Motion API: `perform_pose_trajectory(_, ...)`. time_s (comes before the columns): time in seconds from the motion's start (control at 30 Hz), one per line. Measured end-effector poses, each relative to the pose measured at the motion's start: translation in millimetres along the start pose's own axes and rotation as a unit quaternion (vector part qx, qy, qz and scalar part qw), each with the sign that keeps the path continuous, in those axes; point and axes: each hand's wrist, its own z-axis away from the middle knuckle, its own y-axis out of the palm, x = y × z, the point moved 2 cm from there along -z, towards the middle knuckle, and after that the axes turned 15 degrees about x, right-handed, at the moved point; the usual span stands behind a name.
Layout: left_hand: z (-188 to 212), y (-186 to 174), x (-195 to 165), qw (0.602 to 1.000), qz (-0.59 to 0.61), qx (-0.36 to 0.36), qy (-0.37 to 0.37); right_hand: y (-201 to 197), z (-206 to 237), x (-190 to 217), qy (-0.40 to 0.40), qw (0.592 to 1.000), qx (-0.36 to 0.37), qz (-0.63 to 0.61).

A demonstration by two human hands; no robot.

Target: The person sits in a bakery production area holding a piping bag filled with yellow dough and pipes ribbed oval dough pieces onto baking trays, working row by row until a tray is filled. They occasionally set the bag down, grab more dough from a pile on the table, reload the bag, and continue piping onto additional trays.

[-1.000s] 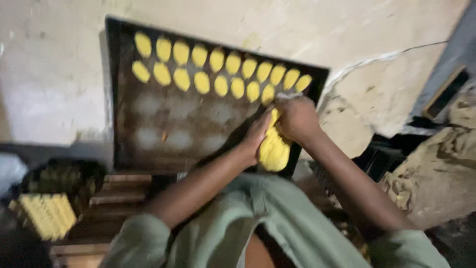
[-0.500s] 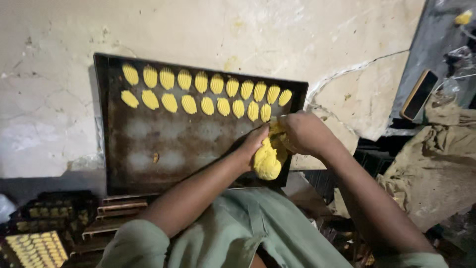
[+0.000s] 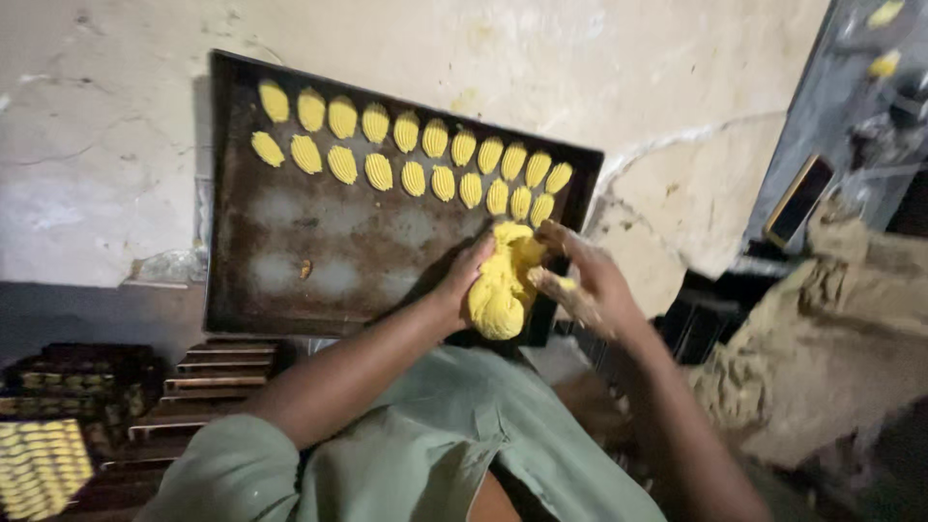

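A dark, worn baking tray (image 3: pixel 290 242) lies on a pale surface, and two rows of yellow ridged dough pieces (image 3: pixel 416 159) run along its far edge. My left hand (image 3: pixel 464 285) grips a big lump of yellow dough (image 3: pixel 498 290) over the tray's near right corner. My right hand (image 3: pixel 585 275) is just to the right of the lump. Its dough-smeared fingers pinch a small bit of dough (image 3: pixel 565 282) pulled from it. Most of the tray's lower part is bare metal.
Stacked dark trays (image 3: pixel 87 387) sit at the lower left, one with yellow pieces (image 3: pixel 39 464) on it. A phone (image 3: pixel 797 198) leans at the right, above a crumpled brown sack (image 3: pixel 851 329). My green shirt (image 3: pixel 435 454) fills the bottom.
Both hands have dropped from the end of the second row toward the tray's near right corner. My right hand has come off the lump with a pinch of dough.
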Motion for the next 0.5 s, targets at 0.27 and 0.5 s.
perform_pose_trajectory(0.27,20,44,-21,0.975,-0.151,-0.096,0.132,35,21,-2,-0.239,0.96,0.054,-0.136)
perform_pose_trajectory(0.5,57,51,-6,0.982,-0.028,-0.079,0.171,32,-5,27,-0.359,0.897,-0.018,0.258)
